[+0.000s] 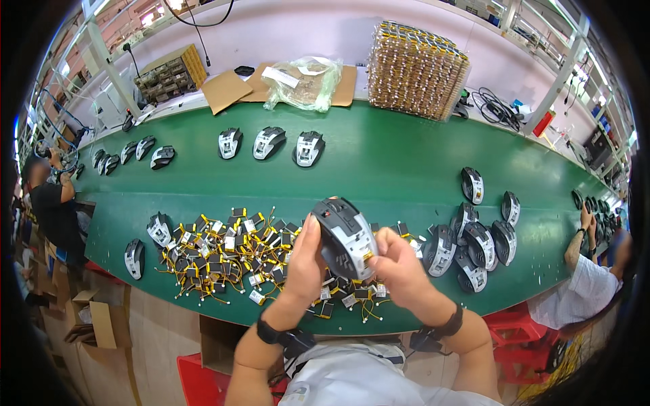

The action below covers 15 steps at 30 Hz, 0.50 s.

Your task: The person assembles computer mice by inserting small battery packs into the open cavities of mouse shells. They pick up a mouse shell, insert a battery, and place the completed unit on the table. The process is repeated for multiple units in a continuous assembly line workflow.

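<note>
Over the near middle of the green table, a black-and-silver computer mouse (344, 230) is held up in my left hand (305, 264), tilted, its thumb along the left side. The fingers of my right hand (405, 272) are closed at the mouse's lower end. They press at an opening where the yellow end of a small battery (369, 256) shows; the rest of it is hidden. Beneath both hands spreads a loose pile of small black-and-silver batteries (223, 260) with yellow tape, thin wires and white plugs.
Several mice (474, 243) cluster on the right; three more mice (269, 142) stand farther back. Two mice (135, 259) lie left of the pile. A tall wrapped stack of batteries (416, 71) and a plastic bag (305, 84) on cardboard line the back. Co-workers (51, 196) sit at either side.
</note>
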### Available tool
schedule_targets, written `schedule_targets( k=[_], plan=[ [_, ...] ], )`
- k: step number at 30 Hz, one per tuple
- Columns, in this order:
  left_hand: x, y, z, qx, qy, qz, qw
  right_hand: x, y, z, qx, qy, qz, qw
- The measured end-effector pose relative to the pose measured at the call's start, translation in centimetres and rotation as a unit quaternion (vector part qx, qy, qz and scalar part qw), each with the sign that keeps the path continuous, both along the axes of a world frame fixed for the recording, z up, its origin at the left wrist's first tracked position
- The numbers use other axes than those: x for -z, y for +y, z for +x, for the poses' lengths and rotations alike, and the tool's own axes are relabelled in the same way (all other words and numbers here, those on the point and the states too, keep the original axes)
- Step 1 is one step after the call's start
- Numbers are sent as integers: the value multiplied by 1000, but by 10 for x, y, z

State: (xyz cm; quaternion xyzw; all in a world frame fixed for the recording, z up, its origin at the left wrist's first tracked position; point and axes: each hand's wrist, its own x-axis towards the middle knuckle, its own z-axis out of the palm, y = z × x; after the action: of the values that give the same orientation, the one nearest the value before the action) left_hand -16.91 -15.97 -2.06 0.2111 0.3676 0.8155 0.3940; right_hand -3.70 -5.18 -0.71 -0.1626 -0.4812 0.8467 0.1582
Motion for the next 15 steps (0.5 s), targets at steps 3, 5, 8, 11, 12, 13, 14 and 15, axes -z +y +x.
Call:
schedule_targets(
  k=[3,5,8,11,12,13,14,15],
  plan=[
    [-36,-7,-43,59,202,-122,970,-4,49,-2,43,5,122,992],
    [-43,6,-85,16,329,-137,934,-4,94,-16,79,-37,172,981],
    [-44,54,-155,-56,505,-292,810,12,165,-48,130,-164,223,952],
    [-12,131,-207,-84,635,-447,625,43,217,-52,172,-253,240,921],
    [-2,153,-209,-75,648,-478,588,51,227,-48,166,-274,239,917],
    [8,162,-209,-69,655,-515,548,58,228,-48,151,-294,237,913],
    [16,172,-210,-62,661,-549,507,64,231,-46,137,-315,235,909],
    [21,175,-210,-32,645,-574,504,65,228,-47,94,-352,304,880]
  ],
)
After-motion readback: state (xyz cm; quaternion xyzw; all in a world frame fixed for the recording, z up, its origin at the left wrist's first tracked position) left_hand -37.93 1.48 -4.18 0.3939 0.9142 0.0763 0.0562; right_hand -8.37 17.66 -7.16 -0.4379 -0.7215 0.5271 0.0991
